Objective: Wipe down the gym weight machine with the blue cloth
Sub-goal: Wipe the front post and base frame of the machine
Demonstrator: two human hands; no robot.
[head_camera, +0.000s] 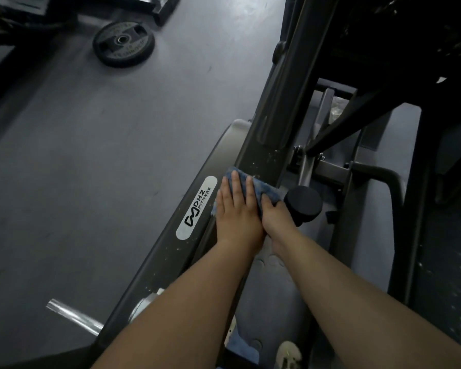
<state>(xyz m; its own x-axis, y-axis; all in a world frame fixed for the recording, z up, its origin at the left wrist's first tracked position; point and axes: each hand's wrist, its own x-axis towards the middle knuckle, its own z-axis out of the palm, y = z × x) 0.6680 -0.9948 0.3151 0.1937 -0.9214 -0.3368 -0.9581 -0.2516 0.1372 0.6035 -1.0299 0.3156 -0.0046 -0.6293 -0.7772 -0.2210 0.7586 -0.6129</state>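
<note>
The blue cloth (pixel 264 188) lies spread over a dark slanted beam of the weight machine (pixel 261 123). My left hand (pixel 237 209) presses flat on the cloth with straight fingers. Beside it, my right hand (pixel 276 215) grips the cloth's right side, its fingers curled over the far edge of the beam. A silver label (pixel 196 208) with black lettering runs along the beam just left of my left hand. White specks dot the beam above and below the cloth.
A round black knob (pixel 303 204) sticks out right beside my right hand. A black weight plate (pixel 123 43) lies on the grey floor at upper left. A chrome bar (pixel 75 316) juts out at lower left. Dark frame parts (pixel 415 182) crowd the right.
</note>
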